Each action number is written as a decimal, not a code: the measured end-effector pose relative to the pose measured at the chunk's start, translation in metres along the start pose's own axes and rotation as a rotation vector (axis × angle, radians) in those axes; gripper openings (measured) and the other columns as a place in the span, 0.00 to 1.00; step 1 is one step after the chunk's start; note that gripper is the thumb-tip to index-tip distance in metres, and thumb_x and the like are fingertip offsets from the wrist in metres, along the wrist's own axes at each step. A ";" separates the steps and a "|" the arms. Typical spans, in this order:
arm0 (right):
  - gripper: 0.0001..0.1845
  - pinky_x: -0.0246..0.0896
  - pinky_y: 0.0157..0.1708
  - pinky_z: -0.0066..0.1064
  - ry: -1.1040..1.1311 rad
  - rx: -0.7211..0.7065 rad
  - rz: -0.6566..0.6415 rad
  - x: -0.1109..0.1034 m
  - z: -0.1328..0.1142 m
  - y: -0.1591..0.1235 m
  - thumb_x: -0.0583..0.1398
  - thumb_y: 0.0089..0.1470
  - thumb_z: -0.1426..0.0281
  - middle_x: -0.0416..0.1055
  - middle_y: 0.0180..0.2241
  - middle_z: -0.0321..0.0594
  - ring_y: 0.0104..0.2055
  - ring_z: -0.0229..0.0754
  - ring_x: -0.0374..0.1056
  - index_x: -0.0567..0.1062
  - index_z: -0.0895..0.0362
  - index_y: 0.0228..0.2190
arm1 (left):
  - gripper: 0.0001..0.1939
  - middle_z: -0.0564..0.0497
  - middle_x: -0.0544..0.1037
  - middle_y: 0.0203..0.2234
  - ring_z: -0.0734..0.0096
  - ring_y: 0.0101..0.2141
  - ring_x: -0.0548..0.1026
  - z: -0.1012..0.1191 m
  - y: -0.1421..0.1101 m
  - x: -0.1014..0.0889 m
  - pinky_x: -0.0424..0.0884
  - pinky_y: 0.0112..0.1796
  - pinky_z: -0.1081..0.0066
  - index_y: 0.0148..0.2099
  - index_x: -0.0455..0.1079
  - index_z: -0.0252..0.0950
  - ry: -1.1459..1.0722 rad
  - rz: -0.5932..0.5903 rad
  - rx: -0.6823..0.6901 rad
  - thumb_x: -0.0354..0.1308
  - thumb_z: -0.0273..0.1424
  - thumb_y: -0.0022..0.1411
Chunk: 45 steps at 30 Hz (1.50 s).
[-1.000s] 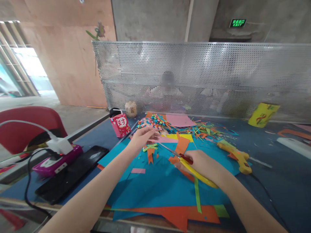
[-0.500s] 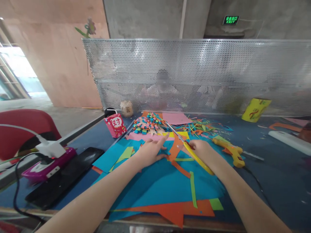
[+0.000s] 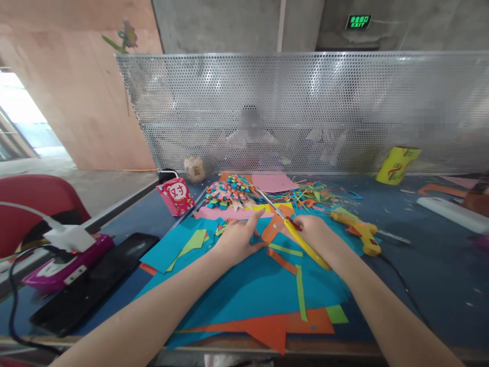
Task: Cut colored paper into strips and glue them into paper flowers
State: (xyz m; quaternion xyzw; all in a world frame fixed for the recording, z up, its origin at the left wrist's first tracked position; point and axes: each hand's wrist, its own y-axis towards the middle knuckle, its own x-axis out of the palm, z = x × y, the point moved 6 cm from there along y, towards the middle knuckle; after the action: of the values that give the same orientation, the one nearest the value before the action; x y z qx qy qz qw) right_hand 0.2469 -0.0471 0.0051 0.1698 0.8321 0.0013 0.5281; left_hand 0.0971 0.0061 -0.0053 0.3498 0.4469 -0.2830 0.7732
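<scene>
My right hand (image 3: 311, 229) is wrapped around a pair of scissors (image 3: 293, 232) with yellow handles, their metal blades pointing up and to the left. Fingers apart, my left hand (image 3: 239, 238) hovers over or rests on the blue sheets (image 3: 244, 290), with forefinger and thumb spread; I see nothing held in it. An orange paper piece (image 3: 270, 229) lies between the two hands. Just beyond the left hand are small cut paper bits (image 3: 220, 227) and a pile of multicoloured fringed paper pieces (image 3: 231, 191).
On the right lie a yellow glue gun (image 3: 357, 229) with a cord and a yellow packet (image 3: 397, 165). Thin paper strips (image 3: 313, 193) are heaped at the back. Leftward stand a red carton (image 3: 175, 196), a black phone-like slab (image 3: 95, 280) and a purple power strip (image 3: 69, 270). A perforated metal screen (image 3: 191, 112) closes the far side.
The view has shifted slightly, so everything sits a little further left and up. Both hands keep nearly the same pose, the right hand still gripping the scissors.
</scene>
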 end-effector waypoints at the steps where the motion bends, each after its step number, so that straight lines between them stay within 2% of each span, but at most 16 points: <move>1: 0.22 0.41 0.17 0.27 -0.001 0.006 -0.002 0.000 0.000 -0.001 0.53 0.43 0.50 0.60 0.14 0.34 0.16 0.35 0.56 0.62 0.55 0.14 | 0.34 0.50 0.78 0.32 0.57 0.38 0.72 0.001 0.000 0.001 0.60 0.42 0.62 0.59 0.49 0.40 0.007 0.002 0.000 0.56 0.36 0.51; 4: 0.21 0.44 0.18 0.26 0.001 0.016 -0.029 0.001 -0.001 0.000 0.52 0.43 0.50 0.63 0.16 0.35 0.18 0.36 0.59 0.63 0.55 0.16 | 0.30 0.52 0.78 0.32 0.59 0.38 0.72 0.004 -0.002 0.000 0.63 0.40 0.63 0.58 0.49 0.42 0.014 0.017 -0.007 0.52 0.32 0.54; 6: 0.21 0.45 0.19 0.26 -0.013 0.031 -0.056 0.002 0.000 0.001 0.52 0.44 0.51 0.64 0.17 0.35 0.19 0.37 0.60 0.64 0.55 0.17 | 0.29 0.53 0.78 0.32 0.61 0.36 0.73 0.000 -0.002 -0.003 0.65 0.38 0.66 0.58 0.50 0.43 -0.057 0.057 -0.050 0.52 0.31 0.54; 9: 0.21 0.44 0.19 0.27 -0.047 0.050 -0.060 0.002 0.001 0.001 0.52 0.44 0.51 0.64 0.16 0.36 0.18 0.37 0.60 0.65 0.55 0.17 | 0.27 0.52 0.78 0.28 0.67 0.31 0.75 -0.011 -0.001 -0.015 0.68 0.33 0.69 0.56 0.54 0.39 -0.307 0.173 -0.142 0.52 0.30 0.52; 14: 0.24 0.45 0.19 0.27 -0.025 -0.012 -0.056 -0.001 -0.006 -0.006 0.50 0.46 0.48 0.65 0.18 0.37 0.20 0.37 0.61 0.64 0.55 0.17 | 0.22 0.51 0.77 0.23 0.70 0.25 0.74 -0.043 0.002 -0.039 0.70 0.27 0.71 0.48 0.61 0.32 -0.740 0.378 -0.317 0.56 0.34 0.50; 17: 0.25 0.48 0.20 0.27 -0.006 -0.030 -0.094 -0.001 -0.011 -0.012 0.51 0.42 0.45 0.68 0.23 0.38 0.23 0.40 0.64 0.67 0.55 0.23 | 0.21 0.50 0.76 0.24 0.71 0.26 0.73 -0.053 0.000 -0.059 0.69 0.27 0.73 0.47 0.63 0.32 -0.714 0.472 -0.310 0.56 0.35 0.50; 21: 0.26 0.53 0.26 0.28 0.003 -0.028 -0.110 -0.002 -0.016 -0.017 0.54 0.41 0.47 0.72 0.32 0.42 0.33 0.44 0.67 0.70 0.55 0.33 | 0.11 0.49 0.76 0.30 0.71 0.32 0.73 -0.047 -0.004 -0.082 0.67 0.32 0.73 0.39 0.69 0.34 -0.476 0.546 -0.146 0.52 0.33 0.55; 26: 0.26 0.54 0.26 0.28 -0.015 -0.046 -0.163 0.002 -0.019 -0.020 0.54 0.40 0.46 0.72 0.34 0.40 0.34 0.44 0.68 0.70 0.53 0.34 | 0.11 0.51 0.77 0.35 0.71 0.36 0.72 -0.029 -0.004 -0.083 0.67 0.37 0.71 0.40 0.71 0.39 -0.271 0.463 0.007 0.49 0.31 0.58; 32: 0.24 0.52 0.22 0.26 -0.036 -0.099 -0.245 0.007 -0.025 -0.024 0.54 0.40 0.46 0.72 0.28 0.38 0.28 0.42 0.66 0.71 0.52 0.29 | 0.12 0.52 0.77 0.35 0.72 0.38 0.72 -0.011 -0.003 -0.071 0.66 0.40 0.71 0.41 0.72 0.40 -0.226 0.330 0.181 0.49 0.28 0.59; 38: 0.26 0.49 0.20 0.26 -0.078 -0.105 -0.285 0.010 -0.027 -0.025 0.53 0.39 0.43 0.71 0.26 0.39 0.26 0.41 0.66 0.71 0.52 0.25 | 0.12 0.50 0.78 0.34 0.71 0.37 0.72 -0.005 -0.002 -0.062 0.67 0.38 0.72 0.39 0.73 0.38 -0.217 0.277 0.245 0.50 0.26 0.58; 45: 0.23 0.48 0.19 0.26 -0.105 -0.103 -0.303 0.009 -0.029 -0.026 0.53 0.40 0.45 0.71 0.25 0.37 0.25 0.41 0.65 0.71 0.52 0.25 | 0.11 0.50 0.78 0.33 0.71 0.36 0.73 -0.006 -0.001 -0.058 0.67 0.37 0.72 0.39 0.73 0.39 -0.239 0.283 0.299 0.50 0.26 0.58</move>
State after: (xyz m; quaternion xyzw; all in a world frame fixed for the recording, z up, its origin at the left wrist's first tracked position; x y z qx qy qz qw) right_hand 0.2111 -0.0637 0.0054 0.0148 0.8183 -0.0446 0.5729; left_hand 0.0677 0.0169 0.0439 0.4837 0.2519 -0.2741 0.7922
